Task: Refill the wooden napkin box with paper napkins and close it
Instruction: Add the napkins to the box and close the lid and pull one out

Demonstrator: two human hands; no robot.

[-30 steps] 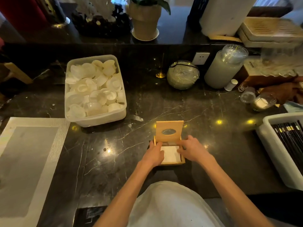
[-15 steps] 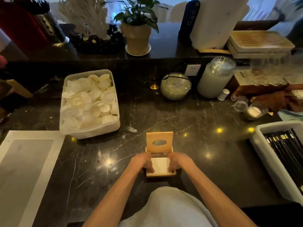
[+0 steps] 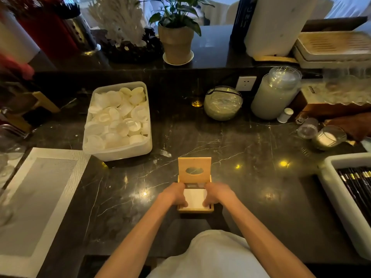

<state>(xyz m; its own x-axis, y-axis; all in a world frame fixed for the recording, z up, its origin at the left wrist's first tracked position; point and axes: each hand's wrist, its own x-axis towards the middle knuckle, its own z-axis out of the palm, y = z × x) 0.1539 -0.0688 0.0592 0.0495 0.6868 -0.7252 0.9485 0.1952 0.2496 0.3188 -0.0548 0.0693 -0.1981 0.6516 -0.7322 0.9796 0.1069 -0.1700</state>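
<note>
Square wooden napkin box [image 3: 195,210] sitting on the dark veined marble counter [image 3: 251,157], just in front of the body. Flat lid [image 3: 194,169] with an oval slot tipped up at the far edge, wide open. Inside, a white stack of paper napkins [image 3: 195,198], smooth and square. Left hand [image 3: 174,194] and right hand [image 3: 216,194] curled over either side of the stack, fingers bent downward, pressing its edges. Off to the left, a translucent plastic tub [image 3: 118,151] heaped with round white lids.
</note>
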